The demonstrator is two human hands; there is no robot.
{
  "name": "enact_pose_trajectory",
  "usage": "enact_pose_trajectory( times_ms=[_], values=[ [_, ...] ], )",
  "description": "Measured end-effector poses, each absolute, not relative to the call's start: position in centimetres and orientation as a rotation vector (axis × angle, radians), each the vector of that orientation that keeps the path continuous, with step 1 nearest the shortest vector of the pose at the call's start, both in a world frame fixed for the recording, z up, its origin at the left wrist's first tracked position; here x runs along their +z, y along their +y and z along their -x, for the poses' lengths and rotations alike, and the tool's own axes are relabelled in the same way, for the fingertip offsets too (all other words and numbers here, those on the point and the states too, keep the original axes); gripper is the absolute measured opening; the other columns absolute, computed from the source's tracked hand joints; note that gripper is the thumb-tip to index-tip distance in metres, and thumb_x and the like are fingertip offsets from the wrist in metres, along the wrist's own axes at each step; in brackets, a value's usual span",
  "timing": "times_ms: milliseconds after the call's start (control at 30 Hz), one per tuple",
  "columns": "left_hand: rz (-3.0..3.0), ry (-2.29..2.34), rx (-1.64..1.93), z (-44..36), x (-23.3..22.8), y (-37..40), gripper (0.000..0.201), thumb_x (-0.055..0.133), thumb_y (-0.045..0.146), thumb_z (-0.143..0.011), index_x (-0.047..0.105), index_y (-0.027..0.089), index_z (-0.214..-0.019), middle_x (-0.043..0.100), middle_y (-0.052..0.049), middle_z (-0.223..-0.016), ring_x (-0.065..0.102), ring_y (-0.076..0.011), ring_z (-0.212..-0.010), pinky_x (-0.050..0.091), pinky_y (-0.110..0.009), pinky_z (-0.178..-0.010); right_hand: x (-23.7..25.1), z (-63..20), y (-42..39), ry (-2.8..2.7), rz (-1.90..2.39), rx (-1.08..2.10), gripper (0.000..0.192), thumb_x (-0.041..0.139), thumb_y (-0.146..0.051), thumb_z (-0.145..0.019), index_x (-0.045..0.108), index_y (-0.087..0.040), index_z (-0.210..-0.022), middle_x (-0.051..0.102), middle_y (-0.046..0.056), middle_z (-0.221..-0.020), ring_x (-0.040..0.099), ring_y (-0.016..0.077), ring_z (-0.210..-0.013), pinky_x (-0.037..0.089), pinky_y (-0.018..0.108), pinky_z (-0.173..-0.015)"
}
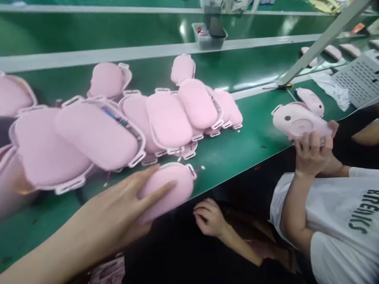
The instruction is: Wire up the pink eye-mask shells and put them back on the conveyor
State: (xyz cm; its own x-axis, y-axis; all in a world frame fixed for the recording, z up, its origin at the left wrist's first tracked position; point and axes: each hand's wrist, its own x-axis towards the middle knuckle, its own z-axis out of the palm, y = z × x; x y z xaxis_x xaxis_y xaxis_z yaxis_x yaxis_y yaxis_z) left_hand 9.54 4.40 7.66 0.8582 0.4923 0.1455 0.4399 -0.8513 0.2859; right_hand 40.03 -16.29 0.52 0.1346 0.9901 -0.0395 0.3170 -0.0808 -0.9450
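Observation:
My left hand [118,213] reaches in from the lower left. It grips a pink oval plastic shell [174,185] at the near edge of the green conveyor belt [254,138], with the fingers spread over its top. My right hand [209,217] rests below the table edge against dark fabric, fingers loosely curled, holding nothing. A pile of several similar pink shells [166,118] with white clip frames lies on the belt just beyond my left hand. Some of them overlap.
A co-worker in a white T-shirt [340,221] sits at the right, both hands on a pink part [299,122]. Behind lie a grey bin [209,37], a slanted metal strut [322,41], a white cloth [333,88] and a grey perforated tray [359,79].

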Motion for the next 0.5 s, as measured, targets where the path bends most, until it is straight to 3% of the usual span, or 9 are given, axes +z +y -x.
enact_pose_trajectory(
  times_ms=[100,200,267,333,400,500],
  values=[
    [-2.774,0.602,0.239,-7.0,4.8,4.5,0.063,0.044,0.046,-0.094,0.061,0.040,-0.155,0.057,-0.005,-0.163,0.073,-0.0364,-0.129,0.068,-0.051,-0.095,-1.2,-35.6,-15.6,-1.402,1.479,0.774,0.012,0.073,-0.032,-0.101,0.076,-0.030,-0.112,0.079,0.006,-0.111,0.075,0.0229,-0.094,0.068,0.046,-0.085],
    [-2.747,0.697,0.271,-5.1,2.8,4.9,0.076,0.067,0.059,-0.089,0.054,0.040,-0.161,0.049,-0.014,-0.169,0.061,-0.0457,-0.144,0.063,-0.063,-0.109,-0.5,-34.7,-12.7,-1.476,1.501,0.502,0.043,0.067,-0.031,-0.101,0.063,-0.025,-0.144,0.078,0.009,-0.116,0.075,0.0196,-0.090,0.067,0.037,-0.078],
    [-2.723,0.717,0.309,-3.8,2.2,4.5,0.078,0.071,0.065,-0.089,0.054,0.041,-0.161,0.051,-0.015,-0.168,0.059,-0.0473,-0.145,0.059,-0.067,-0.112,0.8,-35.3,-9.8,-1.560,1.592,0.554,0.060,0.064,-0.035,-0.105,0.048,-0.022,-0.161,0.078,0.008,-0.119,0.072,0.0142,-0.082,0.064,0.029,-0.072],
    [-2.678,0.726,0.393,-2.7,1.9,3.9,0.069,0.062,0.068,-0.097,0.054,0.041,-0.160,0.056,-0.014,-0.164,0.065,-0.0426,-0.138,0.061,-0.060,-0.110,2.1,-36.0,-7.1,-1.727,1.647,0.598,0.048,0.063,-0.035,-0.108,0.059,-0.021,-0.154,0.080,0.007,-0.118,0.073,0.0140,-0.086,0.064,0.029,-0.081],
    [-2.623,0.744,0.527,-2.1,1.7,3.5,0.063,0.055,0.068,-0.103,0.053,0.040,-0.161,0.060,-0.010,-0.161,0.069,-0.0357,-0.135,0.061,-0.049,-0.111,3.2,-36.3,-5.4,-1.888,1.651,0.568,0.028,0.062,-0.032,-0.110,0.075,-0.021,-0.132,0.083,0.007,-0.114,0.076,0.0164,-0.097,0.062,0.031,-0.094],
    [-2.528,0.800,0.730,-1.9,1.4,3.3,0.058,0.053,0.063,-0.108,0.055,0.038,-0.160,0.069,-0.004,-0.152,0.073,-0.0258,-0.131,0.056,-0.032,-0.114,4.3,-35.8,-5.4,-1.981,1.631,0.475,0.021,0.064,-0.028,-0.110,0.083,-0.020,-0.114,0.085,0.006,-0.107,0.078,0.0169,-0.098,0.061,0.030,-0.094]
  ],
)
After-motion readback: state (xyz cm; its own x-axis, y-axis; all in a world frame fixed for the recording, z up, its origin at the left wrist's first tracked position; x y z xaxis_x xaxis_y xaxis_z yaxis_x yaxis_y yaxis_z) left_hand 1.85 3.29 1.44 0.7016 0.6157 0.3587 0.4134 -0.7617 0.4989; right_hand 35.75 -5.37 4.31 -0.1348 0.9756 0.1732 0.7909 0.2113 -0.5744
